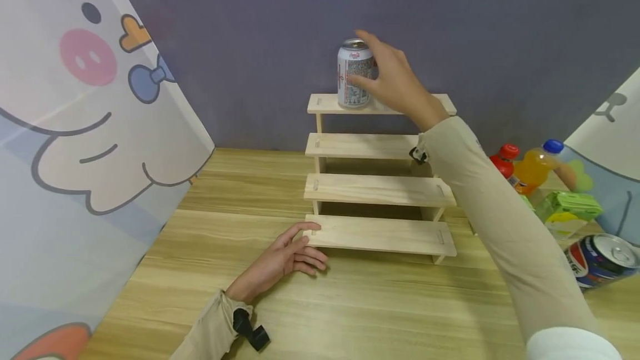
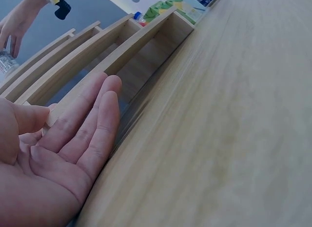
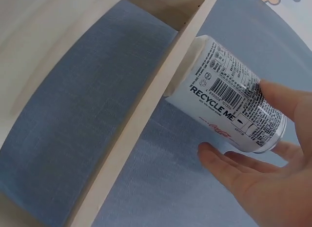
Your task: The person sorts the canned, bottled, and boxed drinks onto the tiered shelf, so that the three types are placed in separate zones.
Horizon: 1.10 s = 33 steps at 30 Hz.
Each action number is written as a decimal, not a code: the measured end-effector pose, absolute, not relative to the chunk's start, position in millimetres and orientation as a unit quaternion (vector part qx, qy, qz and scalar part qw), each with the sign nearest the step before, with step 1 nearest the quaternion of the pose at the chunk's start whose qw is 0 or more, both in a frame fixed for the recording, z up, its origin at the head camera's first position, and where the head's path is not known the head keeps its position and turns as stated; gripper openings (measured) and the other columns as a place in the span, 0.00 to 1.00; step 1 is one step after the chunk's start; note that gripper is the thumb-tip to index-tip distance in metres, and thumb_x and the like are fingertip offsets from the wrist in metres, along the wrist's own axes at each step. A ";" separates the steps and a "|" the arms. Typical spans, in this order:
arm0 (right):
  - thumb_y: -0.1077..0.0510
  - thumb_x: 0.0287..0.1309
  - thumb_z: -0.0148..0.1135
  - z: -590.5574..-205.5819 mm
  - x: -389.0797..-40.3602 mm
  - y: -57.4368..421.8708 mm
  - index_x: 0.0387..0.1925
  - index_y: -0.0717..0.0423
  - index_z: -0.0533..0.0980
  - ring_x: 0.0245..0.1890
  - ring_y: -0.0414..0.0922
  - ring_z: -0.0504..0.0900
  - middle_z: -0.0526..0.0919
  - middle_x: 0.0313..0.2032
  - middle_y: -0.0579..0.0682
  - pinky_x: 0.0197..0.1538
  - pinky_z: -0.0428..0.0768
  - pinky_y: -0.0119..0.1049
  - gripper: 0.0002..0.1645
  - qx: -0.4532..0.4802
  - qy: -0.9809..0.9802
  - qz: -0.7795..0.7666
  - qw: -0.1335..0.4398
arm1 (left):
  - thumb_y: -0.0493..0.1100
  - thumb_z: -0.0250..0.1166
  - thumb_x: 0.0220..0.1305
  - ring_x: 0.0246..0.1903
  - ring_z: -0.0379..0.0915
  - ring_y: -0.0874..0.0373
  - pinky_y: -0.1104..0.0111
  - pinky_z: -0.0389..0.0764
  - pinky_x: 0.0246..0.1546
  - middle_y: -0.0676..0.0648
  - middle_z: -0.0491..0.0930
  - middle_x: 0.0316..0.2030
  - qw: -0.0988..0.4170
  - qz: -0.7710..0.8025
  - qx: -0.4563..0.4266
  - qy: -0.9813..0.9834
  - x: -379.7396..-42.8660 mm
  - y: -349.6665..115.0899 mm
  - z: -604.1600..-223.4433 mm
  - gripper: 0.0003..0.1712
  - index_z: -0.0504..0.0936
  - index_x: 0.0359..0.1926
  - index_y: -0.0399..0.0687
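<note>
A white soda can [image 1: 354, 79] stands upright at the left part of the top step of a four-step wooden display rack [image 1: 380, 190]. My right hand [image 1: 395, 79] is spread around its upper right side, thumb and fingers wide apart. In the right wrist view, one digit overlaps the can [image 3: 222, 97] near its top, while the fingers [image 3: 222, 166] on the other side show a gap from it. Down at the rack's lowest step, my left hand [image 1: 282, 254] pinches the left end, thumb on top and the other fingers below the board.
Drinks stand right of the rack: a red-capped bottle [image 1: 505, 161], a blue-capped orange bottle [image 1: 537, 166], a green juice carton [image 1: 567, 213] and a dark blue Pepsi can [image 1: 600, 260]. A grey wall [image 1: 270, 60] rises behind, cartoon panels [image 1: 100, 126] at the sides.
</note>
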State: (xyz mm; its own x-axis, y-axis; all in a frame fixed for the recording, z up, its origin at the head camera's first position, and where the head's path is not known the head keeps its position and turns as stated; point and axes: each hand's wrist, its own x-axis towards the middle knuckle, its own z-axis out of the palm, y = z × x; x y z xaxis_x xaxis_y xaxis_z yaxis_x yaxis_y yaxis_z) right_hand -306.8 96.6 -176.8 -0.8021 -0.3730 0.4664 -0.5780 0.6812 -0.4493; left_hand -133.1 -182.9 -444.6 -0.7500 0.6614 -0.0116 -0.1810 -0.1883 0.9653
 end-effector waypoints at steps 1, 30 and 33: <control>0.48 0.64 0.67 -177.6 -305.1 98.3 0.78 0.46 0.50 0.61 0.50 0.75 0.71 0.67 0.53 0.64 0.72 0.44 0.50 0.268 -0.900 0.294 0.178 | 0.46 0.38 0.83 0.50 0.80 0.37 0.53 0.83 0.47 0.26 0.79 0.51 0.283 0.742 0.214 0.569 -133.5 -183.2 -444.8 0.25 0.55 0.75 0.50; 0.56 0.69 0.60 -193.7 -226.3 172.6 0.74 0.54 0.60 0.71 0.61 0.61 0.65 0.70 0.60 0.70 0.58 0.62 0.36 0.318 -0.903 0.185 0.222 | 0.47 0.39 0.83 0.50 0.81 0.38 0.55 0.83 0.46 0.29 0.80 0.51 0.281 0.738 0.210 0.576 -135.4 -187.2 -445.4 0.25 0.55 0.75 0.50; 0.56 0.69 0.61 -197.4 -213.3 186.7 0.74 0.53 0.60 0.70 0.64 0.60 0.64 0.70 0.61 0.68 0.57 0.65 0.37 0.305 -0.910 0.175 0.219 | 0.46 0.39 0.83 0.50 0.81 0.38 0.54 0.83 0.46 0.28 0.80 0.52 0.284 0.739 0.211 0.574 -135.5 -186.8 -444.5 0.25 0.55 0.75 0.50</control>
